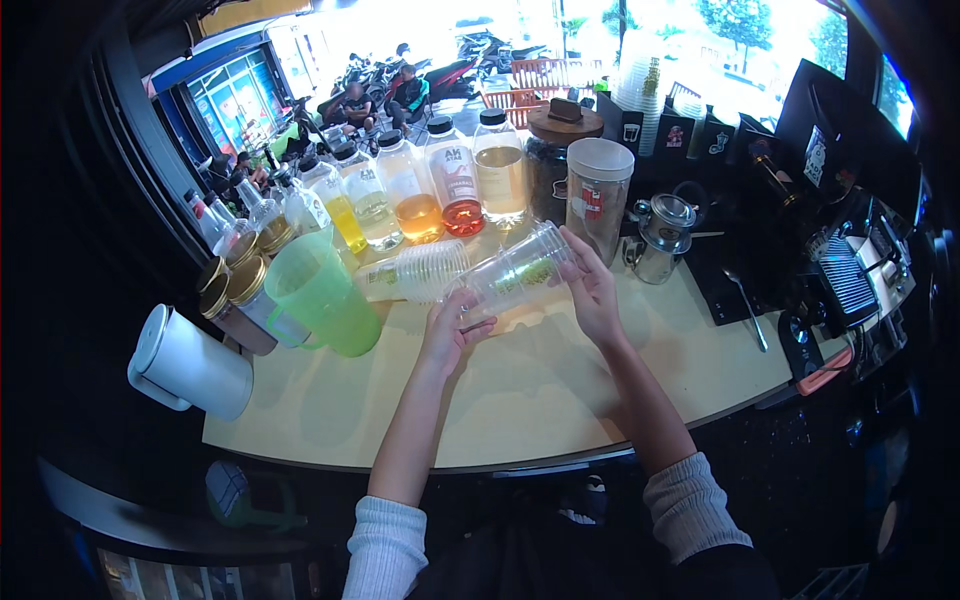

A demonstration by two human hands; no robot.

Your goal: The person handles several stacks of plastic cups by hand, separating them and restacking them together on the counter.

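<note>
Between my two hands, tilted above the wooden counter [517,420], are clear plastic cups [514,279] with green print. My left hand [452,324] grips their lower left end, and my right hand [592,289] holds the rim end. How many cups are nested here I cannot tell. Just behind my left hand a stack of similar clear cups [431,271] lies on its side. A translucent green pitcher [322,292] stands to the left of that stack.
Several syrup bottles [461,180] line the counter's back, beside a wood-lidded jar [564,161] and a white-lidded canister [598,199]. At left are a white pitcher [191,364] and gold-lidded jars [247,281]. Rightward stand a metal drip pot [664,236], a spoon [746,309] and an espresso machine [862,277].
</note>
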